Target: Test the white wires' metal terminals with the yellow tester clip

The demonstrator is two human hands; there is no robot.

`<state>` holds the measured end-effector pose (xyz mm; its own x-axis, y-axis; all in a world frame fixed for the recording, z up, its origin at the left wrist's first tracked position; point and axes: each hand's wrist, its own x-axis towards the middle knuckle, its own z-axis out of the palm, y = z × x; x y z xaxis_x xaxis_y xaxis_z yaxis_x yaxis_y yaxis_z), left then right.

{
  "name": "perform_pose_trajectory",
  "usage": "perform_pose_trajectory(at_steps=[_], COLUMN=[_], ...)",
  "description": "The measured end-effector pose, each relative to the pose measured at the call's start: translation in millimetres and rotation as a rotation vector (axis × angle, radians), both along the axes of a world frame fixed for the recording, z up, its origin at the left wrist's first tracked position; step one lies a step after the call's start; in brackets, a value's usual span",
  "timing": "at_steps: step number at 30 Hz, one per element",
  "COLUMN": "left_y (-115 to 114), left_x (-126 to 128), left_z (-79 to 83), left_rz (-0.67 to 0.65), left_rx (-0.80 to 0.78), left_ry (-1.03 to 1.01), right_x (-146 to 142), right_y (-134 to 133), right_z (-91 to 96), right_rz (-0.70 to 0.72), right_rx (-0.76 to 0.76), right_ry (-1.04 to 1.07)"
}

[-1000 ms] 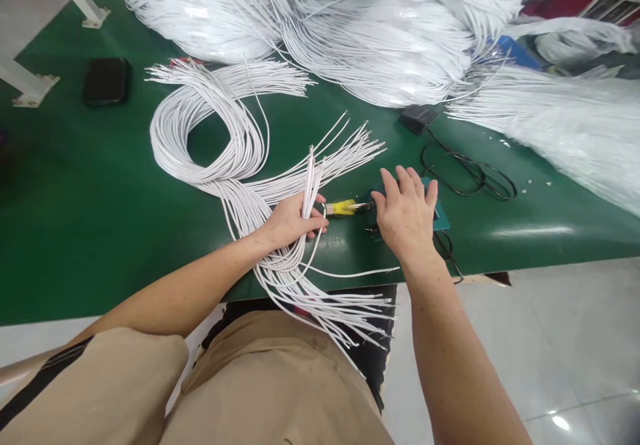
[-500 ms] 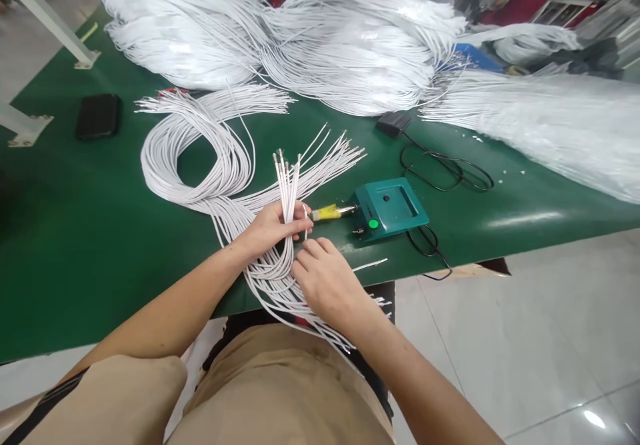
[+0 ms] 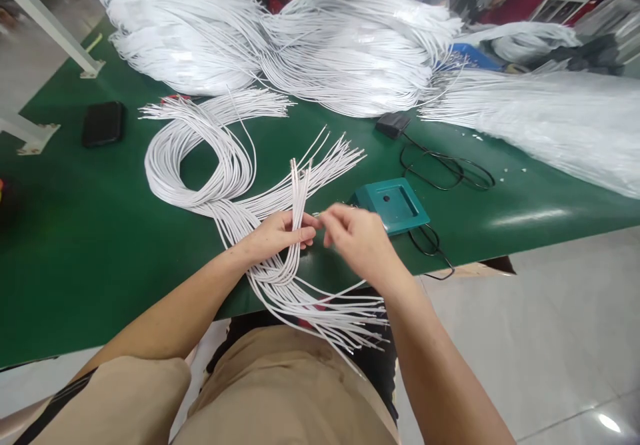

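Observation:
My left hand [image 3: 293,230] is closed around a small bunch of white cables [image 3: 299,195], whose tipped ends stand up above the thumb. My right hand [image 3: 355,235] is pinched just to the right of the left fingertips, in front of the teal device [image 3: 397,205]. Motion blur and the fingers hide what it may hold; a small pale tip shows between the two hands. More white cables [image 3: 270,272] run under the left wrist, their loose ends hanging over the table's front edge.
A coil of white cables [image 3: 200,158] lies at left on the green table [image 3: 125,245]. Large heaps of white cable [image 3: 350,52] fill the back. A black adapter [image 3: 393,124] with its cord, a black case [image 3: 103,124] and a blue tray [image 3: 475,56] are around. People stand behind.
My right hand has risen from beside the cable bunch toward the teal device, covering the yellow tool in front of it. The bunch in my left hand has shifted slightly right.

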<state>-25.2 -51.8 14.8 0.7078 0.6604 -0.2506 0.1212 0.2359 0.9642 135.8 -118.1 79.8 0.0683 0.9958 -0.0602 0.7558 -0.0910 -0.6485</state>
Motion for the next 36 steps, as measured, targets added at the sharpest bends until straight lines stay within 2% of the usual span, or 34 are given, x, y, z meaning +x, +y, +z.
perform_pose_trajectory(at_steps=[2, 5, 7, 10, 13, 18, 23, 26, 30, 36], left_y=[-3, -6, -6, -5, -4, -3, -3, -3, -5, -9], left_x=[1, 2, 2, 4, 6, 8, 6, 6, 7, 10], left_z=[1.0, -1.1, -4.1, -7.1, -7.3, -7.5, -6.3, -5.1, -3.1, -1.3], left_rz=[-0.041, -0.072, -0.035, 0.125, 0.245, 0.249, 0.226, 0.233, 0.203, 0.227], left_rx=[0.0, -0.023, -0.067, -0.194, -0.271, -0.174, -0.109, -0.083, -0.036, -0.029], left_ry=[0.016, -0.015, -0.082, -0.204, -0.274, -0.272, -0.238, -0.208, -0.189, -0.173], right_x=[7, 10, 9, 4, -1, -7, -4, -3, -5, -7], right_y=[20, 37, 38, 30, 20, 20, 31, 31, 25, 21], right_z=[-2.0, -10.4, -15.6, -22.7, -31.0, -40.1, -36.3, -32.2, -29.1, -34.5], right_rz=[-0.14, -0.135, -0.152, -0.204, -0.19, -0.205, -0.367, -0.404, -0.321, -0.305], right_rx=[0.119, 0.121, 0.103, 0.065, 0.008, -0.04, 0.127, 0.137, 0.037, 0.065], right_ry=[0.22, 0.555, 0.69, 0.735, 0.781, 0.922, 1.153, 1.053, 0.806, 0.848])
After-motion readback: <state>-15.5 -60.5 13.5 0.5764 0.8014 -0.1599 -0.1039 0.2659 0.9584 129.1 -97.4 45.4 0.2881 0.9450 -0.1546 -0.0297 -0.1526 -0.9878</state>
